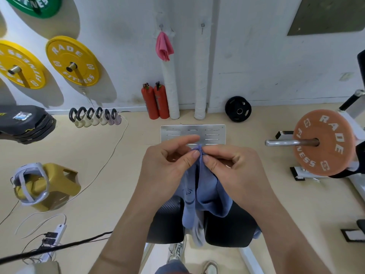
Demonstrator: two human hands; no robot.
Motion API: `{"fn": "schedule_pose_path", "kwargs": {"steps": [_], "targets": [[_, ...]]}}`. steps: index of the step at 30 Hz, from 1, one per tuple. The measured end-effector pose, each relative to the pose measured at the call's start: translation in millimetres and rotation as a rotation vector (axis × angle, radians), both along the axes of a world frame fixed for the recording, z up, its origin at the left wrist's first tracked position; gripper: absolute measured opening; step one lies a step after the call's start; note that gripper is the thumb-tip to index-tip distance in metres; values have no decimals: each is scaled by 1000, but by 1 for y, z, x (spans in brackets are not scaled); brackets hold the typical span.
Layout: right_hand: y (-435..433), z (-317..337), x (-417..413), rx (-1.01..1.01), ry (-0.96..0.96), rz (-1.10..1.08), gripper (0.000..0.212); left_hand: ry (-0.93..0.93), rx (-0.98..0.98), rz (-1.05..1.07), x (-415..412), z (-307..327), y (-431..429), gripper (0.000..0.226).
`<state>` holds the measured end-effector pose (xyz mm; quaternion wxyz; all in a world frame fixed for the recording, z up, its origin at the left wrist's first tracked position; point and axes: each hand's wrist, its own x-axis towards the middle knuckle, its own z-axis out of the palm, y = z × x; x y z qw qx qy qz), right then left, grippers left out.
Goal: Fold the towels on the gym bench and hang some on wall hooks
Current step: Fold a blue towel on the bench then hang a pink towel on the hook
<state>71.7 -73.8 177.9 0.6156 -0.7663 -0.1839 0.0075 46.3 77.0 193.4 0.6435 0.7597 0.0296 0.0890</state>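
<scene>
Blue towel [207,190] pinched at its bunched top, held up over the gym bench [167,224].
On my feed, the left hand [167,165] and right hand [233,171] meet thumb to thumb, both nipping the soft gathered peak of cloth. The rest hangs in limp folds onto the bench's black, finely textured pad. On the white wall, a pink towel [164,46] droops from a small metal hook [161,26].

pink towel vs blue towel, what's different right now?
Place: the pink towel hangs from a wall hook; the blue towel is over the gym bench. Support: the hook carries the pink towel; the left hand and right hand pinch the blue towel's top. Both hang bunched from one point.
</scene>
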Motion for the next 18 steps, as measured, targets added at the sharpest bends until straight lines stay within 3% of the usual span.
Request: {"fn": "schedule_pose_path", "kwargs": {"steps": [7, 14, 16, 18], "targets": [[2, 5, 3, -93, -6, -19, 29, -87, 175, 65, 6, 1, 2, 26], [-19, -46, 48, -839, 188, -204, 12, -194, 91, 296, 23, 9, 23, 34], [-23, -55, 53, -940, 220, -226, 7, -178, 87, 284, 27, 8, 25, 33], [-21, -51, 57, -889, 232, -176, 13, -157, 111, 233, 29, 7, 23, 30]]}}
